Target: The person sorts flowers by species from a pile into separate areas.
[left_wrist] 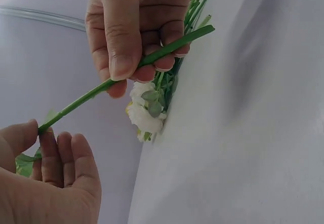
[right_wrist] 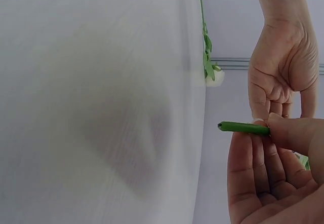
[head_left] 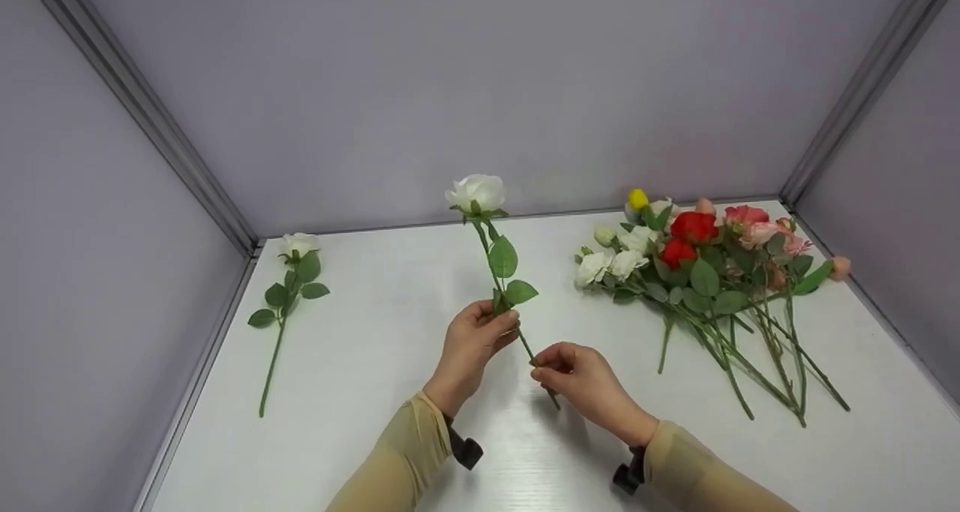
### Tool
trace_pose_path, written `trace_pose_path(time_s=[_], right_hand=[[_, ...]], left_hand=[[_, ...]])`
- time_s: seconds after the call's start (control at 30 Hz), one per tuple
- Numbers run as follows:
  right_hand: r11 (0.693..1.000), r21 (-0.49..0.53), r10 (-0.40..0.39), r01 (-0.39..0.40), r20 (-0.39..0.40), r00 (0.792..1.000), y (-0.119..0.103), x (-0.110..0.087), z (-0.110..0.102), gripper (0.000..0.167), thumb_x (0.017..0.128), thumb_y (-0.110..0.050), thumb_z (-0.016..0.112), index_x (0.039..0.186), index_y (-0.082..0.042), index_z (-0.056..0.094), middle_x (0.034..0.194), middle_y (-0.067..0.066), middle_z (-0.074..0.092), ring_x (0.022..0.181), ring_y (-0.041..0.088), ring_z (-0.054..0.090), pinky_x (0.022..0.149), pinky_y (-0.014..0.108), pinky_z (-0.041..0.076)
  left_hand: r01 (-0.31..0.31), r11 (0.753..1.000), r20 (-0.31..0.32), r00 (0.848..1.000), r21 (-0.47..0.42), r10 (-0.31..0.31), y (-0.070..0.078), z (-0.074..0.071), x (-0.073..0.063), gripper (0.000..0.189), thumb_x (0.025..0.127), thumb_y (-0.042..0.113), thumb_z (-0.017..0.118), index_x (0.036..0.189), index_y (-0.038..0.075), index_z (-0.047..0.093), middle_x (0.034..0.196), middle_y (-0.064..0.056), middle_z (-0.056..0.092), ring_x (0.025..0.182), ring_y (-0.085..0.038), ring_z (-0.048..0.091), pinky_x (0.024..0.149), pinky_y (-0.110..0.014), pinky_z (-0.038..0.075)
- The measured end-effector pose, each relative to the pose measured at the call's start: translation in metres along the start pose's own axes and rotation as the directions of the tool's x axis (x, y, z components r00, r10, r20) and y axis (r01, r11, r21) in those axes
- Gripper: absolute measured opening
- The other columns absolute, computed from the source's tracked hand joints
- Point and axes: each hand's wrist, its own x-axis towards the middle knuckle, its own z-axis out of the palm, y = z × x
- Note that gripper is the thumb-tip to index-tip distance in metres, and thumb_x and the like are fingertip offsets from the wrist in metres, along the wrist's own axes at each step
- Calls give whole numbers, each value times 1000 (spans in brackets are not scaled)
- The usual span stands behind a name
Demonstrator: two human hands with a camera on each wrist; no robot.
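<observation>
A white rose (head_left: pixel 478 194) on a long green stem is held up above the table, tilted with its bloom away from me. My left hand (head_left: pixel 477 341) pinches the stem just under the lower leaves. Farther down, my right hand (head_left: pixel 584 380) pinches the same stem between thumb and fingers, near its cut end. In the left wrist view the bare stem (left_wrist: pixel 81 101) runs from one hand to the other. The stem's cut end (right_wrist: pixel 243 127) pokes out past the right fingers in the right wrist view.
Another white rose (head_left: pixel 300 245) lies alone at the table's left side. A pile of mixed flowers (head_left: pixel 694 228), red, white, pink and yellow, lies at the right with stems toward me. Grey panels (head_left: pixel 480 84) enclose the white table (head_left: pixel 375 332) at back and sides.
</observation>
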Motion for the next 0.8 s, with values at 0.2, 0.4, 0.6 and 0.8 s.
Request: trace_pose_path(time_s=[0.2, 0.4, 0.6, 0.8], right_hand=[[994, 107, 18, -22, 43, 999, -2, -3, 7, 20, 94, -9, 75, 107, 6, 70, 90, 9, 73, 81, 24, 70, 69, 31, 60], [969, 227, 59, -97, 170, 984, 8, -11, 7, 24, 94, -7, 74, 112, 9, 69, 95, 11, 73, 86, 22, 71, 75, 34, 61], [963, 252, 51, -98, 184, 982, 6, -13, 10, 28, 92, -7, 77, 110, 12, 66, 93, 11, 73, 84, 19, 71, 76, 33, 61], [968, 227, 73, -106, 149, 986, 5, -11, 13, 24, 92, -7, 77, 107, 9, 67, 92, 10, 72, 83, 18, 71, 75, 33, 61]], left_hand=[[-2, 1000, -3, 1000, 14, 2, 3, -3, 1, 29, 94, 10, 76, 115, -5, 62, 111, -24, 66, 97, -23, 69, 91, -40, 58], [-13, 1000, 11, 1000, 21, 13, 10, -6, 1, 30, 95, 12, 75, 118, -3, 63, 109, -20, 69, 99, -25, 70, 90, -39, 59], [25, 999, 26, 999, -27, -24, 7, -4, -1, 40, 96, 12, 75, 127, -8, 60, 109, -19, 71, 96, -24, 71, 91, -40, 58], [92, 996, 40, 995, -11, -91, 1, -7, -6, 45, 95, 12, 74, 131, -9, 54, 112, -22, 70, 98, -26, 71, 92, -39, 58]])
